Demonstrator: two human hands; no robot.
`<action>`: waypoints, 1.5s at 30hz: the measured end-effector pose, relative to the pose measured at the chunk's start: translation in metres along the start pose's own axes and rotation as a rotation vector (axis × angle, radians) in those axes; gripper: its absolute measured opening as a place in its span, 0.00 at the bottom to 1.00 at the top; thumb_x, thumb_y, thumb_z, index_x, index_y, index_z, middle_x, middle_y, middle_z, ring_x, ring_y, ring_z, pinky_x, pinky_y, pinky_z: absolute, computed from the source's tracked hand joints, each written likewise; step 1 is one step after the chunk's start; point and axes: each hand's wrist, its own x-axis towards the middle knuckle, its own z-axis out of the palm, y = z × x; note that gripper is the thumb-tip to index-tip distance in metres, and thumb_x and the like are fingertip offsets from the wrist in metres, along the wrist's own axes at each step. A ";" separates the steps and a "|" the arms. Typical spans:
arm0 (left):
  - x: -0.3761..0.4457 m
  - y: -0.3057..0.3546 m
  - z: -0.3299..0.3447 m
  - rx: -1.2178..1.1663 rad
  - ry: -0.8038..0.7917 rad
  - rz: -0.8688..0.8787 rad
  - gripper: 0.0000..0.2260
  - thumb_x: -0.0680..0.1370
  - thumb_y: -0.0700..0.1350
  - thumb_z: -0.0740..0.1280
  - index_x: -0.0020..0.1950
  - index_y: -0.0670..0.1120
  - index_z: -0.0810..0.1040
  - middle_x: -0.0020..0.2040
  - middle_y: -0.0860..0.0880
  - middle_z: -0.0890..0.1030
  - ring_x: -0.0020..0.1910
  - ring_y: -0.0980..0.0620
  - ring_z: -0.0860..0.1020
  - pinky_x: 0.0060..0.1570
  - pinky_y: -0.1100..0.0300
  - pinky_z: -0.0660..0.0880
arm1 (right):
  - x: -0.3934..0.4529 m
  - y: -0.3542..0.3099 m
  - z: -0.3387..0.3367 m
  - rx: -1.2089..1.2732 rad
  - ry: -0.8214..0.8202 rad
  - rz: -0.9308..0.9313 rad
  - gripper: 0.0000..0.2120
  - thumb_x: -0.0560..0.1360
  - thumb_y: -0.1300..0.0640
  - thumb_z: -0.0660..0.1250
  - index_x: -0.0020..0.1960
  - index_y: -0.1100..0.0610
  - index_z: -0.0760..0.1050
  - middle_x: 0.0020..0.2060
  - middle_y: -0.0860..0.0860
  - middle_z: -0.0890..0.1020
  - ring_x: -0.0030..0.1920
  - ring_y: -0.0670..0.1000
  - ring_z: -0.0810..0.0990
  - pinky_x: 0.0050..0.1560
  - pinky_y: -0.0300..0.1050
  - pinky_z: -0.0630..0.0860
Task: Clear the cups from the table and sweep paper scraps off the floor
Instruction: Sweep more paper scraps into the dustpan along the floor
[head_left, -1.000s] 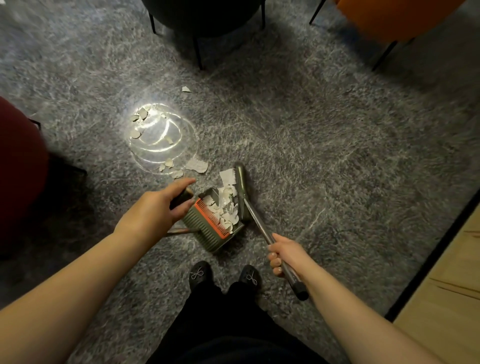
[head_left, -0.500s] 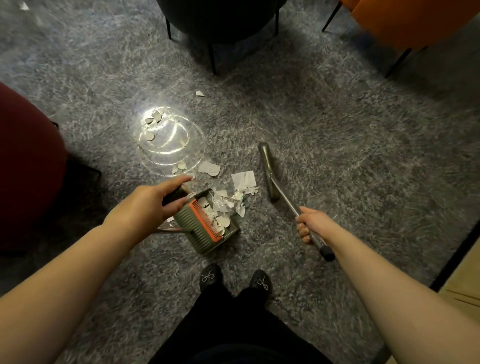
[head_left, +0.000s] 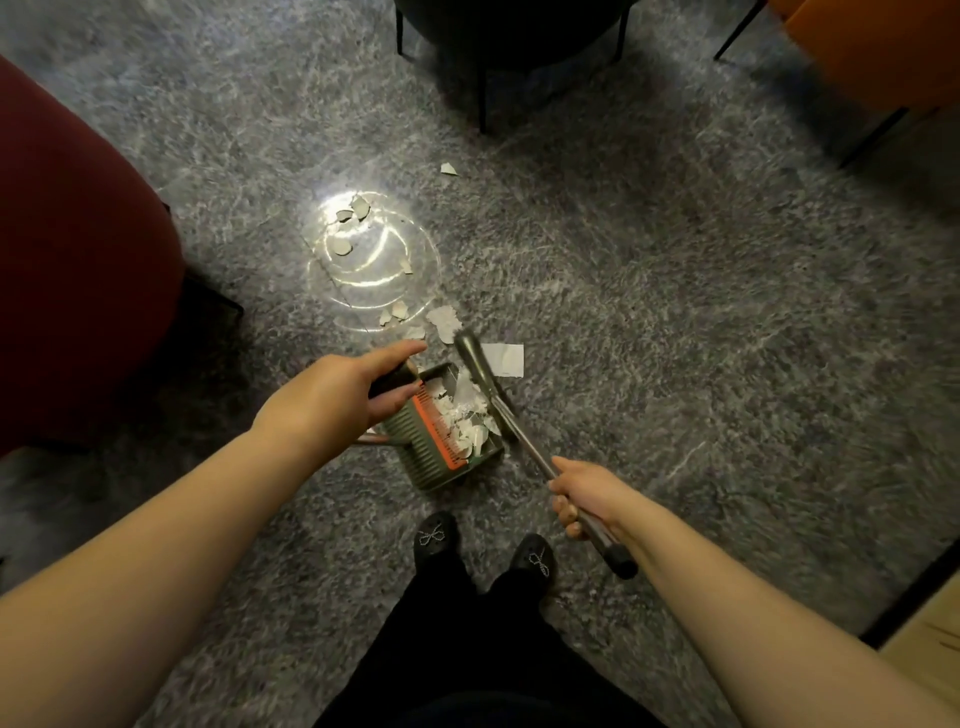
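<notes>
On a grey carpet (head_left: 675, 322), the left hand (head_left: 337, 395) grips the handle of a green dustpan (head_left: 441, 441) heaped with paper scraps (head_left: 462, 415), while the right hand (head_left: 587, 493), fingers wrapped round its metal shaft, holds a broom (head_left: 483, 374) at the pan's mouth. More scraps lie toward 11 o'clock.

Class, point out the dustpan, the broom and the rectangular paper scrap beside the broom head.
dustpan (head_left: 423, 451): head view, ribbed green back.
broom (head_left: 524, 446): head view, metal handle.
rectangular paper scrap (head_left: 505, 359): head view, its centre.

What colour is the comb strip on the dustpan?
Orange, against the olive-green dustpan; the comb strip shows in the head view.
</notes>
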 end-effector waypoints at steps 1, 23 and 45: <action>0.000 0.000 0.000 0.000 -0.003 -0.002 0.24 0.78 0.58 0.65 0.72 0.69 0.63 0.56 0.50 0.83 0.50 0.48 0.81 0.48 0.54 0.78 | -0.003 0.004 0.003 0.011 -0.007 0.011 0.27 0.80 0.64 0.52 0.77 0.49 0.53 0.24 0.51 0.66 0.19 0.45 0.64 0.20 0.35 0.63; -0.020 -0.042 0.001 -0.287 0.174 -0.054 0.22 0.76 0.52 0.71 0.68 0.66 0.72 0.54 0.51 0.83 0.51 0.55 0.79 0.52 0.60 0.73 | -0.087 -0.017 -0.013 0.203 0.027 -0.150 0.27 0.81 0.65 0.52 0.77 0.49 0.54 0.25 0.51 0.65 0.18 0.44 0.62 0.17 0.34 0.60; 0.001 0.006 0.004 -0.290 0.267 -0.386 0.25 0.76 0.58 0.68 0.62 0.81 0.59 0.44 0.66 0.75 0.34 0.73 0.72 0.33 0.73 0.66 | 0.021 -0.181 -0.091 -0.312 0.046 -0.051 0.24 0.82 0.61 0.51 0.77 0.47 0.55 0.26 0.52 0.67 0.18 0.45 0.64 0.18 0.35 0.63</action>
